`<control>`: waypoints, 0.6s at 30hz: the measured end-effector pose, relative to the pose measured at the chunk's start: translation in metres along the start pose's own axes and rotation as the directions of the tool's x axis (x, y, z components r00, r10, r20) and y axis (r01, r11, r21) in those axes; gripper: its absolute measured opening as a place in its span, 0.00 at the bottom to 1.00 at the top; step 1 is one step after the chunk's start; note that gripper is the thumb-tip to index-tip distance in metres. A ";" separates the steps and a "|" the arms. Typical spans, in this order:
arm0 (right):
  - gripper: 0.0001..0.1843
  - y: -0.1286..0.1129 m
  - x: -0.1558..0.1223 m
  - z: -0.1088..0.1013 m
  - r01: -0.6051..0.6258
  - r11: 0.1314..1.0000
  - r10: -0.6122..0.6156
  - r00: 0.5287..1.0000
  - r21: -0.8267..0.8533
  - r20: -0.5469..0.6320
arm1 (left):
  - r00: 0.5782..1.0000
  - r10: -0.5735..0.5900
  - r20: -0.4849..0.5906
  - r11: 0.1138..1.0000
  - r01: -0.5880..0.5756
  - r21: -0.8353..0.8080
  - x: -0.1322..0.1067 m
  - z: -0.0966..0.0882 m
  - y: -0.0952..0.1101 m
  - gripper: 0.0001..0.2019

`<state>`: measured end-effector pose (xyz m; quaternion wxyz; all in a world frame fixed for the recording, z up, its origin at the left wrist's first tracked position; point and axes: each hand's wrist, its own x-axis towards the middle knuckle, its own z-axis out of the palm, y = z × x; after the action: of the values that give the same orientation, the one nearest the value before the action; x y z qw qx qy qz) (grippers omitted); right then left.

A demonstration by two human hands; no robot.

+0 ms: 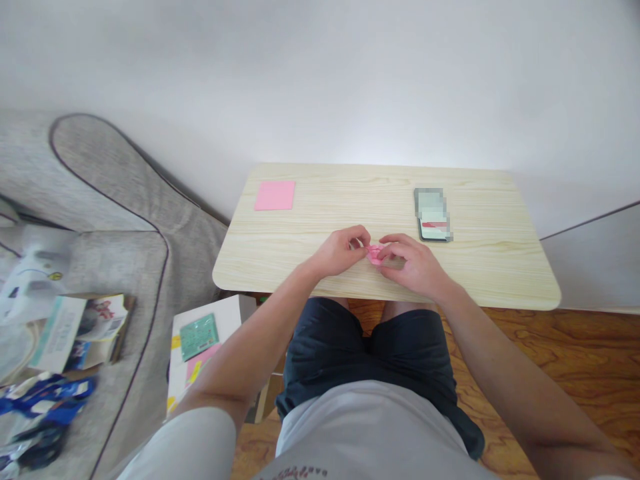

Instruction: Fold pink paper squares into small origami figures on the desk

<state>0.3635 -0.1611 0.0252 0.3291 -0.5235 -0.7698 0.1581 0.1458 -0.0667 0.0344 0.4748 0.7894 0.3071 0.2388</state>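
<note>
A small piece of folded pink paper [375, 255] is held low over the front part of the pale wooden table [320, 200]. From its left side, my left hand [343, 251] pinches an edge between thumb and index finger. My right hand [413, 265] grips the opposite side, thumb below and fingers above. Parts of the paper are covered by the fingertips, so its exact folded shape is hard to make out. Flat at the table's back left lies a pink square sheet stack [275, 195].
A phone [433, 215] with a partly blurred screen lies right of centre on the table. Left of the table stands a white box [180, 380] bearing a green packet [199, 337]. A grey sofa [125, 267] with assorted items is farther left; a white wall rises behind.
</note>
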 end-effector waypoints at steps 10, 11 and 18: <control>0.05 -0.004 -0.003 0.000 0.075 0.987 -0.084 0.995 -0.139 -0.054 | 0.998 -0.057 -0.024 0.996 0.056 -0.071 0.004 0.001 -0.001 0.03; 0.05 -0.004 -0.003 0.001 0.072 0.990 -0.080 0.995 -0.125 -0.061 | 0.998 -0.067 -0.015 0.993 0.065 -0.099 0.005 0.001 -0.001 0.03; 0.05 -0.006 0.005 0.005 -0.111 0.965 0.152 0.975 0.238 -0.162 | 0.993 -0.115 -0.008 0.948 0.107 -0.298 0.013 0.000 -0.001 0.04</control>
<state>0.3548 -0.1582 0.0273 0.4435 -0.5445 -0.6774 0.2189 0.1546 -0.0573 0.0343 0.5971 0.6874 0.3173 0.2651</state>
